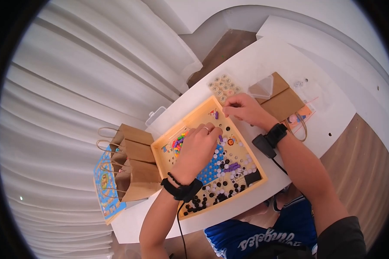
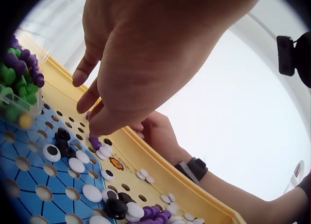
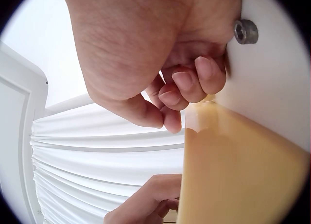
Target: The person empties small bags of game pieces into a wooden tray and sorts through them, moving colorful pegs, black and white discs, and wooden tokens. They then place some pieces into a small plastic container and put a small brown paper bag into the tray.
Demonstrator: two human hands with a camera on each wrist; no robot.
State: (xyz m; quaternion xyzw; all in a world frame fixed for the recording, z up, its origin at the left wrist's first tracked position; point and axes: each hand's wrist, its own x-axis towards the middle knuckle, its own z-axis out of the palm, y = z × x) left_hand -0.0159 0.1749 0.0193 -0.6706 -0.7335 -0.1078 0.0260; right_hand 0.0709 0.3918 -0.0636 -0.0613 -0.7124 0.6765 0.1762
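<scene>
My left hand (image 1: 199, 146) reaches over a yellow wooden game tray (image 1: 207, 102), its fingers pointing down and loosely bent. In the left wrist view its thumb tip comes right at a purple peg (image 2: 95, 142), beside white round pieces (image 2: 104, 150). A blue board pattern with holes (image 2: 48, 185) lies below. At the tray's far right rim is my right hand (image 1: 245, 110), with fingers curled in and the thumb tip close to the index finger. No piece shows between them in the right wrist view. Another purple peg (image 1: 216, 115) stands inside the rim near it.
Black pieces (image 1: 199, 203) lie scattered in the tray's near part. A clear box of coloured pegs (image 2: 22, 88) sits in it. Brown paper bags (image 1: 138, 168) stand left, another bag (image 1: 285, 101) lies right. Round wooden discs (image 1: 224, 86) lie beyond the tray.
</scene>
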